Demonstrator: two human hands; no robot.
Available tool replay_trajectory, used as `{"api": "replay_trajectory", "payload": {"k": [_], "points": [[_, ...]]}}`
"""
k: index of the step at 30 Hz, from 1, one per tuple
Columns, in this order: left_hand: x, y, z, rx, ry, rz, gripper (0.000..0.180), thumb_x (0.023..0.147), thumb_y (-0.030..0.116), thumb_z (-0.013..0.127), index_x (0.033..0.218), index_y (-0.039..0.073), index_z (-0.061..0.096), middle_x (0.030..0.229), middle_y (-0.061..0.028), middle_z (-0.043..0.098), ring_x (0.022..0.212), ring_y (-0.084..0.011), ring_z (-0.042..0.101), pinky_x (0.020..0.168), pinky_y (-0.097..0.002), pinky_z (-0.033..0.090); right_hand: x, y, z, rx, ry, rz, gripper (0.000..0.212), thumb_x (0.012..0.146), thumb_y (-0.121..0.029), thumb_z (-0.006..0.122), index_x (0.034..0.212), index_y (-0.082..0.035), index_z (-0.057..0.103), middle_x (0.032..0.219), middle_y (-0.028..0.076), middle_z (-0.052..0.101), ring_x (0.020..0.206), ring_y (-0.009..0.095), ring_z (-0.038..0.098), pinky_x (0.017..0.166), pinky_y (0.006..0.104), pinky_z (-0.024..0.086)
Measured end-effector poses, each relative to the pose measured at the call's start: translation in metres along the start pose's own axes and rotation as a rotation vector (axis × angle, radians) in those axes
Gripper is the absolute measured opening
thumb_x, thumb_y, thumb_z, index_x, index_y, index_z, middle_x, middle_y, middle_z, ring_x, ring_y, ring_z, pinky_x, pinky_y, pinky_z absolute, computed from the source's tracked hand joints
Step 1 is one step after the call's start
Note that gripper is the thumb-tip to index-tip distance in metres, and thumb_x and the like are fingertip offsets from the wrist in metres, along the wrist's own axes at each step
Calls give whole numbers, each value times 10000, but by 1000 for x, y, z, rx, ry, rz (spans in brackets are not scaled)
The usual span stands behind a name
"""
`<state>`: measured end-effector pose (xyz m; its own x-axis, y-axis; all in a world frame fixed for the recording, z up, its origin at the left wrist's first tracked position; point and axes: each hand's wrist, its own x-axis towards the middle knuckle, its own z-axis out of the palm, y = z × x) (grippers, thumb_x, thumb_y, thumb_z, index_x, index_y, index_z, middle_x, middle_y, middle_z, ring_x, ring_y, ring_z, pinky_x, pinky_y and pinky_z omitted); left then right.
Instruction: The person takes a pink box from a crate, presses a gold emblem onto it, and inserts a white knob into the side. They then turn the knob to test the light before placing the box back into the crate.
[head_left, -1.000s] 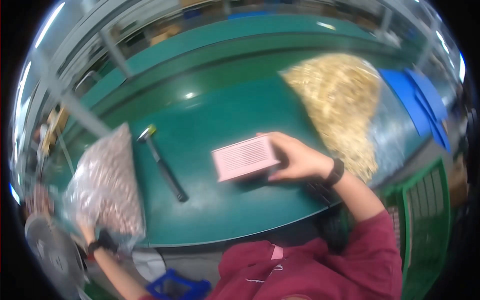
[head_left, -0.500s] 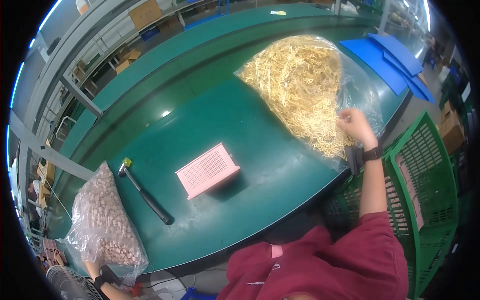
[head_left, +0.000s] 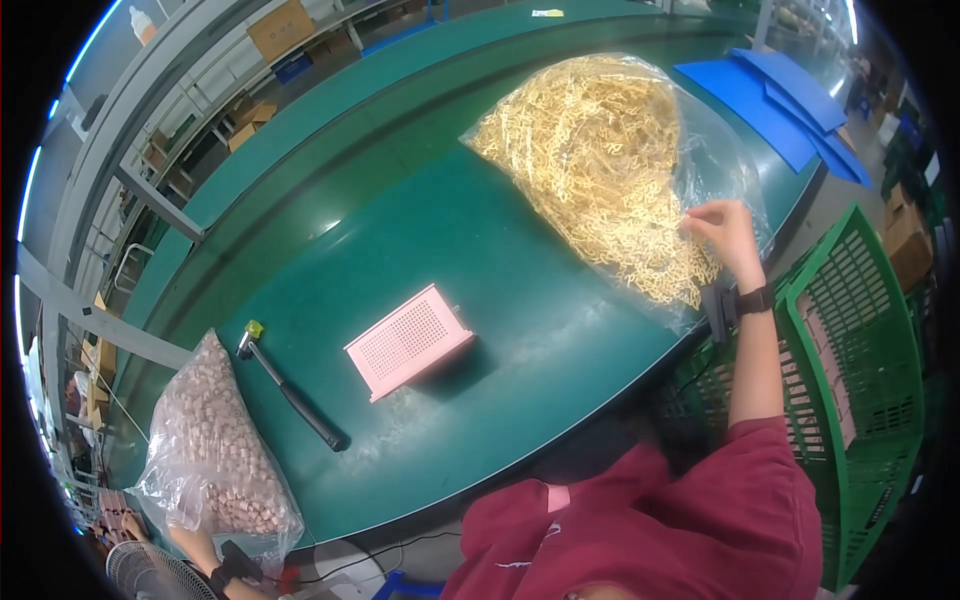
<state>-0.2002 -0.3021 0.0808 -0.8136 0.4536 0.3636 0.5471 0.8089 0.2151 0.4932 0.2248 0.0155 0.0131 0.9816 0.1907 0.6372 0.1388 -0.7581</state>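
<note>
My right hand (head_left: 729, 237) is at the near right side of a clear plastic bag of small gold-coloured bent pieces (head_left: 590, 140). Its thumb and index finger are pinched together; whatever they hold is too small to make out. At the lower left, my left hand (head_left: 192, 541) reaches into the mouth of another clear bag, full of small pinkish-brown blocks (head_left: 215, 425). Plastic covers its fingers. Between the bags, a pink perforated metal box (head_left: 410, 343) rests on the green table, with a black-handled hammer (head_left: 292, 392) to its left.
The green table (head_left: 500, 430) curves along my front. Blue sheets (head_left: 770, 105) lie at its far right. Green crates (head_left: 850, 400) holding pink parts stand at my right. A fan (head_left: 155, 572) is at the lower left, below a grey metal frame (head_left: 120, 325).
My right hand has drawn slightly away from the gold pieces, its thumb and index finger now plainly pinched. My left hand stays at its bag's mouth. The view has shifted slightly.
</note>
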Motion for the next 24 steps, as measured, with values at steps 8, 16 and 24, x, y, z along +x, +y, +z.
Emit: {"api": "replay_trajectory", "payload": {"k": [8,16,24], "points": [[-28,36,-18,53,278,50,358,801,78,609,1117,-78,546,1041,-228,622,937,-329,603,833,-358,442,-1,-4,-6,-94,63,-275,163,734,-21,693,880,50,679,856,125,688,788,156,657,703,265,516],[-35,60,-45,155,188,16,343,830,117,592,1121,-54,533,1064,-206,612,932,-302,590,828,-355,445,-5,2,-14,159,7,-146,198,721,-28,690,897,51,647,804,78,666,739,160,646,703,279,525],[-30,63,-41,97,244,53,320,835,121,570,1114,-36,555,1034,-204,620,932,-311,599,824,-368,450,-4,11,-14,416,-91,118,285,713,-96,701,958,27,621,854,82,660,748,157,631,661,268,509]]}}
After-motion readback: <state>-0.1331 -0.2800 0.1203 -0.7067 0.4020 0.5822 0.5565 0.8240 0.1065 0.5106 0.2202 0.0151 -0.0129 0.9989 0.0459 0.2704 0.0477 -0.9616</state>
